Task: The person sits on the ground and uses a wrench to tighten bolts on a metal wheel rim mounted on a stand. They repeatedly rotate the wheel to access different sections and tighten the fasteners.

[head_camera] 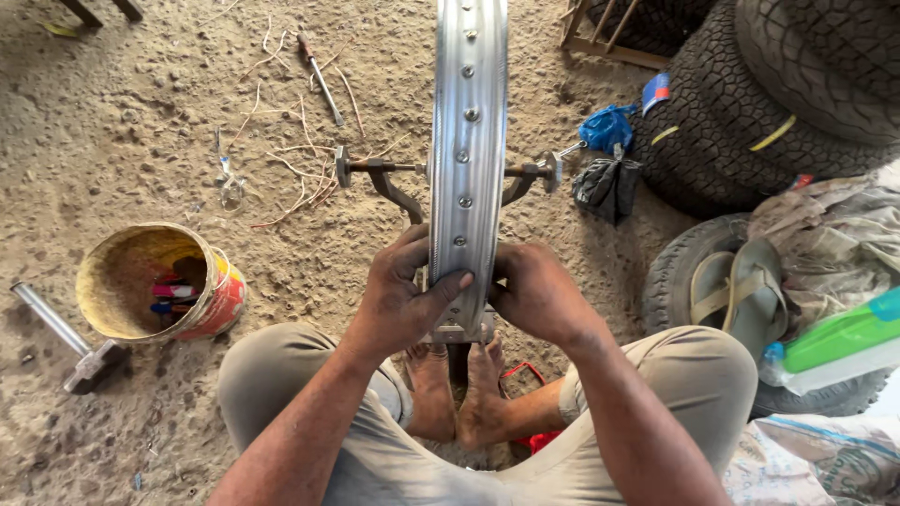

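A shiny metal wheel rim (467, 122) stands upright on edge, seen from above, mounted on a dark metal stand (394, 187) whose axle sticks out on both sides. My left hand (398, 295) grips the rim's near part from the left, thumb laid across its inner face. My right hand (536, 292) holds the same part from the right. I sit on sandy ground with knees spread and bare feet (457, 389) together at the stand's base.
A yellow and red bucket (127, 245) with small tools lies at left, a hammer (66, 337) beside it. A screwdriver (321, 80) and loose wires lie farther off. Tyres (750, 103), sandals (741, 290), bags and a green bottle (839, 342) crowd the right.
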